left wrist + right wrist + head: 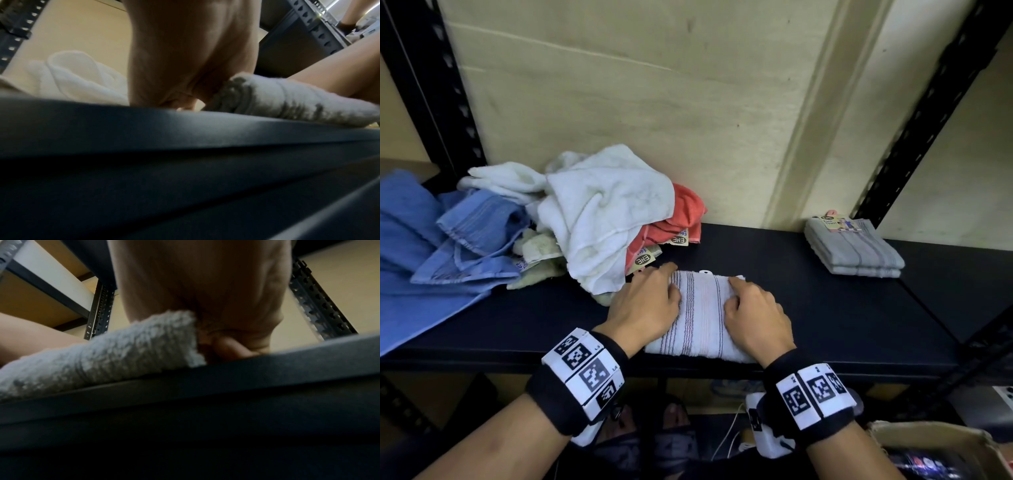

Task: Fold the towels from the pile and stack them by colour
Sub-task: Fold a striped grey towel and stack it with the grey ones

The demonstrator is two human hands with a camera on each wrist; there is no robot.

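Observation:
A folded white towel with thin dark and red stripes lies at the front of the dark shelf. My left hand grips its left side, thumb on top and fingers curled down along the edge. My right hand grips the right side the same way. The left wrist view shows the left hand against the towel's fluffy end. In the right wrist view the right hand curls its fingers beside the towel. The unfolded pile holds a white towel, a coral towel and blue towels.
Two folded grey striped towels are stacked at the back right of the shelf. Black slotted uprights frame the shelf against a beige wall. A pale green towel sits under the pile. A cardboard box stands below at the right.

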